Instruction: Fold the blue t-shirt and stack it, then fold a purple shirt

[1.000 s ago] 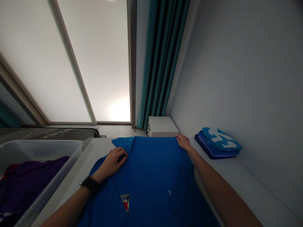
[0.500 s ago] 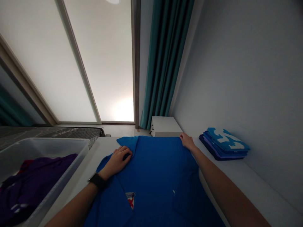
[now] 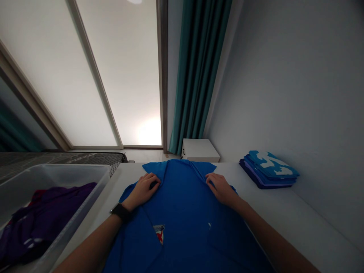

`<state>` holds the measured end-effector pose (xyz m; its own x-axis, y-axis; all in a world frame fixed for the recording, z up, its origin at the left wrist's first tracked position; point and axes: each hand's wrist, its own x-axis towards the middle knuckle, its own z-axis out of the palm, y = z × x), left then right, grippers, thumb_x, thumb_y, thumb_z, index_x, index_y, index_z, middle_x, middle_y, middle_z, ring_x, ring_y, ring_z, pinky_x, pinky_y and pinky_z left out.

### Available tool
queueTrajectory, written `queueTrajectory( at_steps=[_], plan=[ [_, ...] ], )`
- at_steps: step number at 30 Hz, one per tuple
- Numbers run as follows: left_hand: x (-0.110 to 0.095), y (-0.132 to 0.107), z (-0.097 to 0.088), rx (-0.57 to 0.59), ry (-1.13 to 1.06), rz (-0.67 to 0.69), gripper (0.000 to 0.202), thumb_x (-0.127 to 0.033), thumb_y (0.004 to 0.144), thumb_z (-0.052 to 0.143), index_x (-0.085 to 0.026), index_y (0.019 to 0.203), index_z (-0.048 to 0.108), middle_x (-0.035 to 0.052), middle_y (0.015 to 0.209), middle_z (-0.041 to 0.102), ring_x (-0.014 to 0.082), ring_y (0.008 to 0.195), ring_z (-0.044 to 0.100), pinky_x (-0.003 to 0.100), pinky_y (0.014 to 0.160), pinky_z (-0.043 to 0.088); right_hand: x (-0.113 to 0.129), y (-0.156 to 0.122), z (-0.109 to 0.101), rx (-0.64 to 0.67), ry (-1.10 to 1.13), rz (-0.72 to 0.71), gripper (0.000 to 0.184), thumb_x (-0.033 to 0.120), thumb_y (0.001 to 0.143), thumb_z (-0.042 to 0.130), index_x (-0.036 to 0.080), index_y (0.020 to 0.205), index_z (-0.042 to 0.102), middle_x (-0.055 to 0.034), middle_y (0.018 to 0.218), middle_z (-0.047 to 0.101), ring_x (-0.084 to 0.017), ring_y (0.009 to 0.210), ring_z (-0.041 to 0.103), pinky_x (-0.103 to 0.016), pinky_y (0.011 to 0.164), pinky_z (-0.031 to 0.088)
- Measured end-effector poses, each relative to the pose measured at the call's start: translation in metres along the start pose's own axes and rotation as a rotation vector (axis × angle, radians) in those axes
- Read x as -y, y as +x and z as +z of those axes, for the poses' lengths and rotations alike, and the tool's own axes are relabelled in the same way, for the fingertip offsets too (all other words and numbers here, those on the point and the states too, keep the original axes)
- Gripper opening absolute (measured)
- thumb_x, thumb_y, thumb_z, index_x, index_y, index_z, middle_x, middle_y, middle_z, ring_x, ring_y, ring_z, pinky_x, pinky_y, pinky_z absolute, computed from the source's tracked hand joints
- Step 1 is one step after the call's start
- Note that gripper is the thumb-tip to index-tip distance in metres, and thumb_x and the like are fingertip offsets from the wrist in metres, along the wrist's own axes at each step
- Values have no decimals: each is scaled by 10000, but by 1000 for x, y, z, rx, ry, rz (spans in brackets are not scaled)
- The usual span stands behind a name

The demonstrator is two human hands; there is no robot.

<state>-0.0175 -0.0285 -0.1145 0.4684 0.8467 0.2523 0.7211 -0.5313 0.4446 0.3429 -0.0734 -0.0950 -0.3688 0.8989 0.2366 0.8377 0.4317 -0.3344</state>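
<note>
A blue T-shirt [image 3: 182, 212] lies spread in front of me, with its left side folded inward and a small red-and-white print showing at that fold. Curled on the left fold near the far end is my left hand [image 3: 145, 189], closed on the cloth and wearing a black watch on its wrist. My right hand [image 3: 223, 187] pinches the right side of the shirt, where the far right corner is now turned inward in a slanting fold. The fingertips of both hands partly hide the cloth they touch.
The shirt lies on a white table [image 3: 284, 220]. Folded blue and purple clothes [image 3: 269, 170] are stacked at the right by the wall. A clear plastic bin [image 3: 104, 178] with purple and red clothes stands left. Beyond the table are a white cabinet [image 3: 200, 149] and teal curtain [image 3: 196, 76].
My right hand has moved left and nearer to me, bringing the shirt's right edge inward into a fold. My left hand has stayed almost in place on the left fold.
</note>
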Motion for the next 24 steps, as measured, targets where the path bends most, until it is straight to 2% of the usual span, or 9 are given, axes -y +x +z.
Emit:
queueTrajectory(
  at_steps=[3,6,9,12,16,18,20,24],
  plan=[
    [0,-1,0,-8,-6,-9,210,-342,906,454,-244,910,639,44,987,632,239,938,559,412,877,429,6,-11,10,76,20,40,169,198,907,407,220,911,574,-83,1093,633,-228,1082,567,-406,974,411],
    [-3,-1,-1,-2,-16,-11,211,-341,904,454,-244,915,641,44,992,634,235,943,563,414,898,430,5,-18,19,61,45,106,260,258,915,424,220,1124,574,-95,1202,607,-241,1176,531,-427,1015,404],
    [-8,0,-6,10,-55,-12,222,-352,898,458,-238,911,648,51,982,645,233,934,576,403,892,443,2,-23,26,62,73,144,443,331,937,405,225,1365,450,-102,1373,520,-244,1288,458,-451,1077,363],
    [-8,2,-15,-5,-145,-51,254,-383,895,452,-232,928,653,52,969,663,224,909,601,366,852,472,-3,-26,31,76,79,139,448,364,948,389,230,1365,479,-97,1421,486,-254,1335,415,-473,1114,326],
    [12,2,-29,-195,-128,-281,311,-400,880,421,-197,954,645,42,827,666,210,769,621,329,730,482,-9,-28,35,64,92,134,454,379,941,401,239,1362,497,-99,1411,501,-271,1331,424,-498,1108,339],
    [28,0,-34,-242,-64,-408,346,-398,872,408,-179,994,646,30,725,644,210,698,616,323,668,465,-11,-28,36,59,102,138,474,389,938,406,237,1381,480,-106,1412,500,-281,1327,428,-507,1096,356],
    [43,-1,-37,-232,-12,-495,361,-385,859,419,-172,1040,647,33,731,656,218,709,631,320,657,455,-12,-28,37,57,110,140,469,399,937,411,248,1374,490,-100,1415,498,-284,1327,428,-511,1091,362],
    [63,8,-36,-149,49,-613,349,-362,849,449,-207,1081,659,57,935,717,243,887,660,330,748,458,-12,-29,38,52,114,131,437,385,936,411,268,1340,527,-82,1412,501,-278,1325,431,-505,1098,356]
  ],
)
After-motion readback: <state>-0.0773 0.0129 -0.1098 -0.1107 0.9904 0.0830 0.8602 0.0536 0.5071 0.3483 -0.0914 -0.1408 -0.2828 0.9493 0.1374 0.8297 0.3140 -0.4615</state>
